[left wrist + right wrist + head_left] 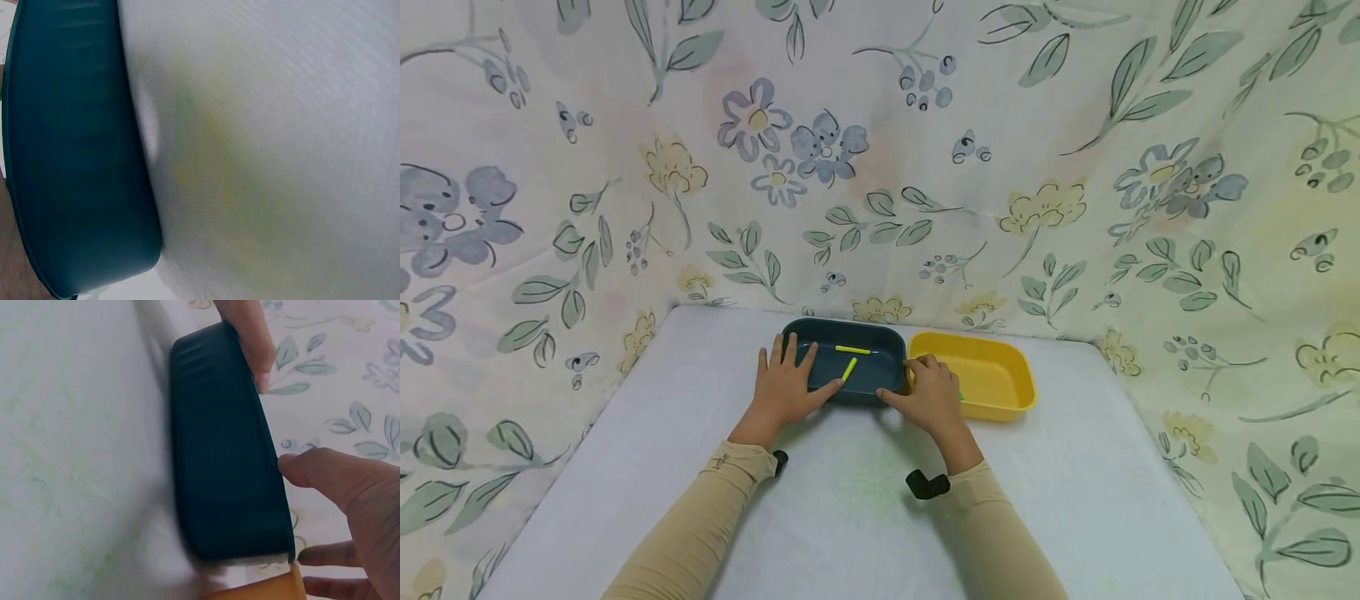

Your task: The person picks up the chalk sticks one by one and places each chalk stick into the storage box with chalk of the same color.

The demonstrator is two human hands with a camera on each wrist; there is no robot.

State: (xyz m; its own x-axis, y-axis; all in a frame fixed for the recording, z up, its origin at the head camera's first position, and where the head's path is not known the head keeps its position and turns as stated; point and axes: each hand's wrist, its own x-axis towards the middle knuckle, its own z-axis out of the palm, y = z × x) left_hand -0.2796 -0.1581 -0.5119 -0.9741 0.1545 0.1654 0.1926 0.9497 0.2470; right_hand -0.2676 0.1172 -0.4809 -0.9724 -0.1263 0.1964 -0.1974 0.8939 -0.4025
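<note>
A dark blue-green tray (820, 375) stands on the white table, two thin yellow sticks (852, 350) lying inside it. Over its left end spread the fingers of my left hand (782, 387), with the thumb at the near rim. At the tray's near right corner, the right hand (931, 396) touches the rim with its thumb tip. The other right fingers reach toward the end wall, beside the yellow tray (1000, 408). In the right wrist view these fingers (331, 553) look fairly straight. The left wrist view shows mainly the dark tray's outer wall (75, 150).
Close on the right of the dark tray stands the yellow tray, with a bit of green (961, 397) showing by the right hand. White cloth (850, 500) with faint green and yellow smudges covers the table. A floral curtain (880, 167) hangs behind and at both sides.
</note>
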